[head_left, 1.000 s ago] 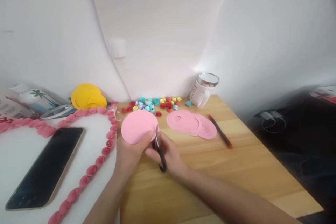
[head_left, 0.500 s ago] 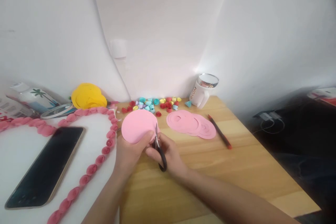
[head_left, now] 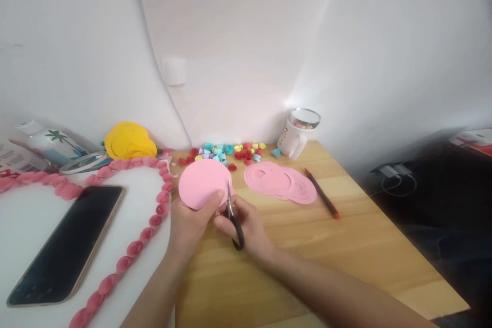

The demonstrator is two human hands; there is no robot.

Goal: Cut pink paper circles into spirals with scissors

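Note:
Between thumb and fingers, my left hand [head_left: 194, 220] grips a round pink paper disc [head_left: 202, 182] above the wooden table, its thumb lying across the lower right of the paper. My right hand [head_left: 246, 223] is closed on a pair of scissors [head_left: 237, 233] with black handles. The scissor blades point up along the disc's right edge, where they overlap the paper. Part of the left fingers is hidden beneath the disc. To the right, several pink paper circles with spiral cuts [head_left: 274, 182] lie overlapping on the table.
Small rolled paper flowers [head_left: 219, 152] sit by the wall, beside a white mug [head_left: 294, 136]. A dark pen [head_left: 323, 195] lies at right. On the left, a phone [head_left: 67, 246] rests on a white board edged with pink paper rosettes [head_left: 134, 248]. Yellow paper circles [head_left: 129, 141] stand behind.
The pink disc has shifted and turned very slightly in my left hand, and the scissor blades sit a little closer together. All else looks the same.

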